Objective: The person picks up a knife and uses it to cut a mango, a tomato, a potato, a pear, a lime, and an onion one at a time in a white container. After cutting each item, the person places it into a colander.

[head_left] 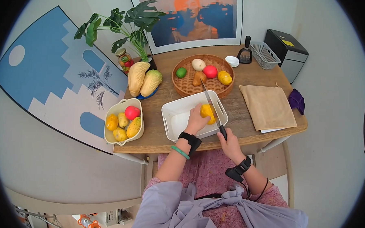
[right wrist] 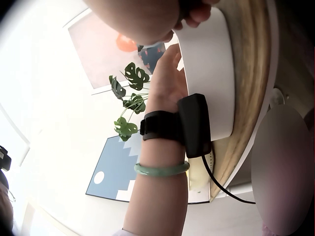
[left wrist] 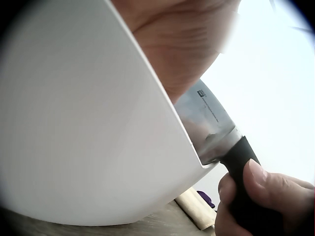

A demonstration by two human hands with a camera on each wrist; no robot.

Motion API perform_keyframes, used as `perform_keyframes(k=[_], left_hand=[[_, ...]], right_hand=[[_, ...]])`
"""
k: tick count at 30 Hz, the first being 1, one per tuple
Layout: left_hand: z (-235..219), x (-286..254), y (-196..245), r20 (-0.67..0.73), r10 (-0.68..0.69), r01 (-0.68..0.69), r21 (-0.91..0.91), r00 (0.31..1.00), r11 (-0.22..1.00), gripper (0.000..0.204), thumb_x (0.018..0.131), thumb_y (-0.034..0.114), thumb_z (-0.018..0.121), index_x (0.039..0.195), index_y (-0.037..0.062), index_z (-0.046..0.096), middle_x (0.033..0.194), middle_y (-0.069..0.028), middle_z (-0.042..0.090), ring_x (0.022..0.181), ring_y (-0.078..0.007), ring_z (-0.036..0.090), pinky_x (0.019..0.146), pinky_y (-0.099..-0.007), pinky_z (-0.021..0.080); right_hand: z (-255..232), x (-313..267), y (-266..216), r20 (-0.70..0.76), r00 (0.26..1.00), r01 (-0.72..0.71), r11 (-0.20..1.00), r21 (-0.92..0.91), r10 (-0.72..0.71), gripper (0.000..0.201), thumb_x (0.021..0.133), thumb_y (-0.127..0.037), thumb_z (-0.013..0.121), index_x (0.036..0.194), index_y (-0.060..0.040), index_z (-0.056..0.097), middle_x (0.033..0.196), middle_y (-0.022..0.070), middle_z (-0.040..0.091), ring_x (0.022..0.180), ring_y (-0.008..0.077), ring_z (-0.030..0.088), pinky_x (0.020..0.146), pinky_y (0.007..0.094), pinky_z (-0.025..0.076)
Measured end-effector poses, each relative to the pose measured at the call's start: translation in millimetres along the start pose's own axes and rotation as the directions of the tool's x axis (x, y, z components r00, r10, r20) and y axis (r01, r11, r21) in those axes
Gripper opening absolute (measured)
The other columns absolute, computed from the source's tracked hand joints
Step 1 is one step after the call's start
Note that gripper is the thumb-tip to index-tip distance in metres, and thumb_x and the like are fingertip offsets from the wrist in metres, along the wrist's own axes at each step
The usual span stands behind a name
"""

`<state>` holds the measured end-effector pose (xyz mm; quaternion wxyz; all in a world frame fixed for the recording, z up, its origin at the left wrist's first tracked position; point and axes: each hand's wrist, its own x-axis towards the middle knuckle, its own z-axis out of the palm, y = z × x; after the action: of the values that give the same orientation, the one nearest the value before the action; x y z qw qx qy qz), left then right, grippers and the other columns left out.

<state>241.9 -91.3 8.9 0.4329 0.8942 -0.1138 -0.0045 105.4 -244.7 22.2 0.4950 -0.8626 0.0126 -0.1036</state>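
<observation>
Inside the rim of the white rectangular plastic bin point(head_left: 176, 122) on the brown wooden worktop point(head_left: 162, 92), your left hand point(head_left: 197, 121) grips the rounded yellow fruit point(head_left: 207, 112); your right hand point(head_left: 231, 144) grips the black-handled steel knife point(head_left: 222, 131). Contact between knife and fruit can't be told — but should the fruit roll, the knife could slip into your nearby left hand.

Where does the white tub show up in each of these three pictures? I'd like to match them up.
Head view: the white tub sits near the centre, by the front edge of the table.
Left wrist view: the white tub fills most of the left side, very close.
Right wrist view: the white tub is right of centre, in the upper half.
Shared landmark: the left hand, at its rim or inside.
</observation>
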Motion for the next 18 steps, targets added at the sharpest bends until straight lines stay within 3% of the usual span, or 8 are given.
perform_keyframes(k=[3, 7, 9, 13, 16, 18], left_hand=[[2.6, 5.0, 2.6, 0.085, -0.022, 0.028, -0.074, 0.996, 0.997, 0.085, 0.066, 0.019, 0.077, 0.139, 0.0034, 0.036, 0.126, -0.0257, 0.046, 0.118, -0.0384, 0.049, 0.102, -0.0384, 0.042], [12.1, 13.8, -5.9, 0.136, -0.058, 0.083, -0.185, 0.989, 0.979, 0.083, 0.062, 0.016, 0.080, 0.132, 0.0017, 0.037, 0.125, -0.0257, 0.046, 0.118, -0.0358, 0.050, 0.100, -0.0377, 0.043], [17.1, 12.1, -2.7, 0.065, -0.047, 0.059, -0.202, 0.997, 0.978, 0.078, 0.061, 0.010, 0.083, 0.122, 0.0042, 0.035, 0.112, -0.0188, 0.055, 0.104, -0.0243, 0.059, 0.087, -0.0332, 0.051], [14.8, 0.2, 13.0, 0.109, -0.101, 0.131, -0.326, 0.989, 0.936, 0.076, 0.062, 0.010, 0.083, 0.119, 0.0060, 0.033, 0.106, -0.0183, 0.056, 0.102, -0.0219, 0.059, 0.086, -0.0325, 0.051], [10.9, -2.7, 12.0, 0.070, -0.013, 0.032, -0.288, 0.997, 0.957, 0.075, 0.062, 0.010, 0.082, 0.121, 0.0056, 0.037, 0.105, -0.0183, 0.058, 0.101, -0.0250, 0.060, 0.086, -0.0342, 0.050], [-2.7, -5.3, 6.4, 0.077, 0.058, -0.058, -0.005, 0.995, 0.998, 0.074, 0.064, 0.017, 0.078, 0.127, 0.0089, 0.040, 0.112, -0.0225, 0.057, 0.101, -0.0404, 0.058, 0.088, -0.0438, 0.049]], right_hand=[[0.1, -0.6, 0.8, -0.013, 1.000, 0.006, 1.000, 0.020, -0.005, 0.029, 0.095, -0.026, 0.056, 0.092, 0.0005, 0.046, 0.071, 0.0265, 0.059, 0.073, 0.0470, 0.060, 0.061, 0.0492, 0.045], [-1.1, -0.4, -0.9, -0.020, 1.000, 0.016, 0.999, 0.048, -0.015, 0.028, 0.095, -0.026, 0.056, 0.093, 0.0004, 0.046, 0.071, 0.0257, 0.059, 0.072, 0.0463, 0.060, 0.061, 0.0485, 0.045], [-0.3, -0.4, 0.6, -0.021, 1.000, 0.016, 0.998, 0.053, -0.015, 0.028, 0.095, -0.026, 0.056, 0.093, 0.0004, 0.046, 0.071, 0.0256, 0.059, 0.072, 0.0461, 0.060, 0.061, 0.0484, 0.045], [0.0, -0.4, 1.0, -0.022, 1.000, 0.011, 0.999, 0.038, -0.010, 0.028, 0.095, -0.026, 0.056, 0.093, 0.0002, 0.047, 0.071, 0.0255, 0.059, 0.072, 0.0459, 0.060, 0.062, 0.0483, 0.046], [-2.6, -0.5, 0.7, -0.016, 1.000, 0.021, 0.999, 0.035, -0.020, 0.029, 0.095, -0.027, 0.056, 0.093, 0.0000, 0.047, 0.071, 0.0256, 0.059, 0.072, 0.0462, 0.060, 0.061, 0.0488, 0.045], [-4.3, 0.0, 1.4, -0.009, 1.000, 0.020, 1.000, 0.024, -0.020, 0.029, 0.095, -0.028, 0.056, 0.093, 0.0000, 0.046, 0.071, 0.0258, 0.059, 0.072, 0.0464, 0.060, 0.061, 0.0491, 0.045]])
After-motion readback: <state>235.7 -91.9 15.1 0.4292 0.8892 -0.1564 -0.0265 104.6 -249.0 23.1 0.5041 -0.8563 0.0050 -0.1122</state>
